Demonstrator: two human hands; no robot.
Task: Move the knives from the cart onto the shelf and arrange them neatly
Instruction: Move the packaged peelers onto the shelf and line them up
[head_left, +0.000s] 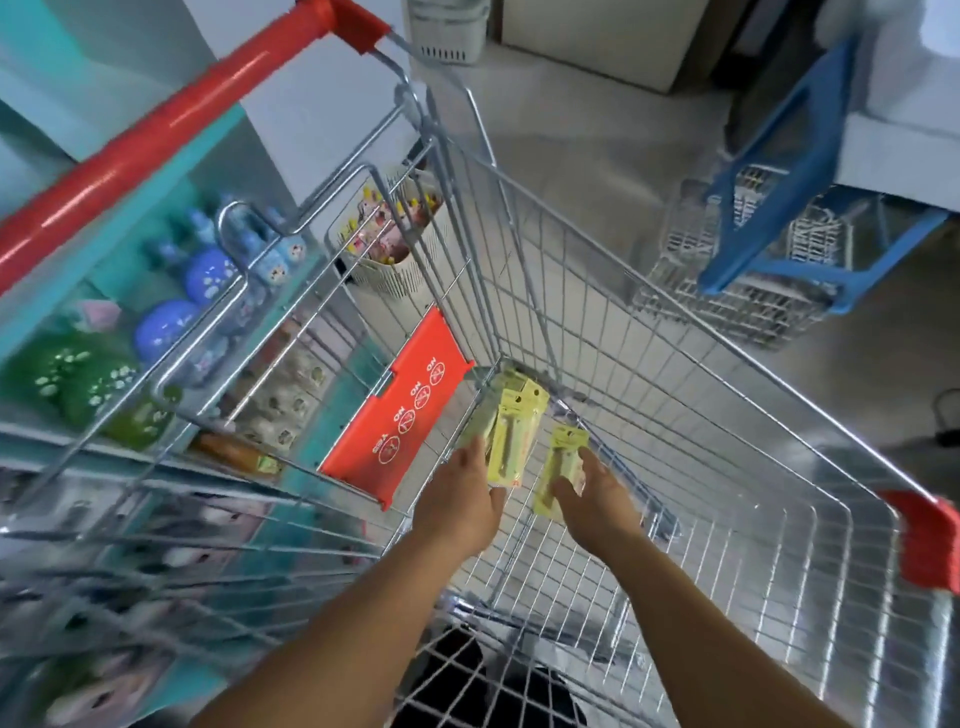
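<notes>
Reaching down into a wire shopping cart (649, 332) at centre frame. Left hand (460, 501) gripping the near end of a stack of yellow-green knife packs (511, 421) lying on the cart floor. Right hand (597, 491) pinching a single knife pack (563, 467) just right of the stack, thumb across its face. Red handle (156, 135) running diagonally across upper left. Teal shelf (104, 270) with blue and green toys beyond the cart's left side. Blue-framed basket cart (779, 218) at upper right.
</notes>
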